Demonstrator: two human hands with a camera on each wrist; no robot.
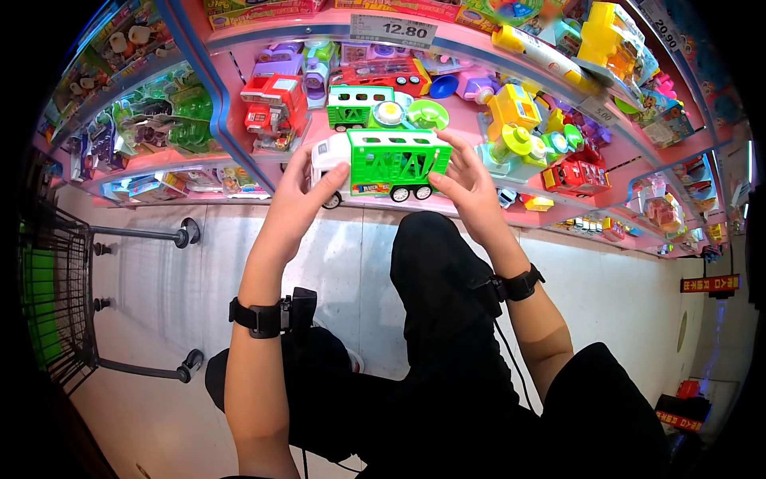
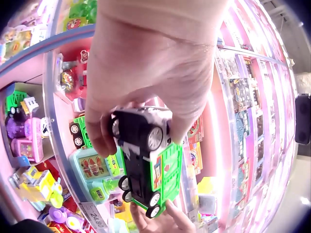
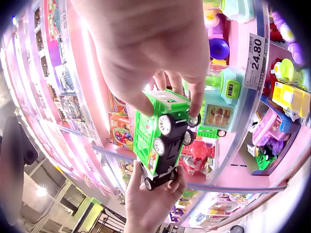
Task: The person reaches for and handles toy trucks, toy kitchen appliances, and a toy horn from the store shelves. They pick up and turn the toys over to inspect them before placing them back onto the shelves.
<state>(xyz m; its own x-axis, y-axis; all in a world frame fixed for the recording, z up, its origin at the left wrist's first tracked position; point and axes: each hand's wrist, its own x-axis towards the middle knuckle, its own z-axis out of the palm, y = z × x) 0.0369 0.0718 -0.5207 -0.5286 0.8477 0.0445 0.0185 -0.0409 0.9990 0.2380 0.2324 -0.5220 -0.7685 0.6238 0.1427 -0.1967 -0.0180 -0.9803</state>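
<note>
A green toy truck [image 1: 395, 164] with a white cab is held up level in front of the shelf in the head view. The left hand [image 1: 307, 188] grips its cab end and the right hand [image 1: 471, 188] grips its rear end, thumbs on the near side. From the left wrist view, the truck's black underside [image 2: 138, 170] and wheels show, with the left hand [image 2: 150, 73] pinching the cab. The right wrist view shows the right hand [image 3: 150, 58] around the green rear [image 3: 146, 131], the left hand [image 3: 153, 204] at the cab beyond.
Pink shelves hold another green truck [image 1: 349, 106], a red toy vehicle [image 1: 274, 108], yellow toys [image 1: 512, 110] and a green dish [image 1: 428, 114]. A price label [image 1: 393, 30] runs along the upper shelf edge. A shopping cart [image 1: 60, 279] stands at the left on the pale floor [image 1: 319, 247].
</note>
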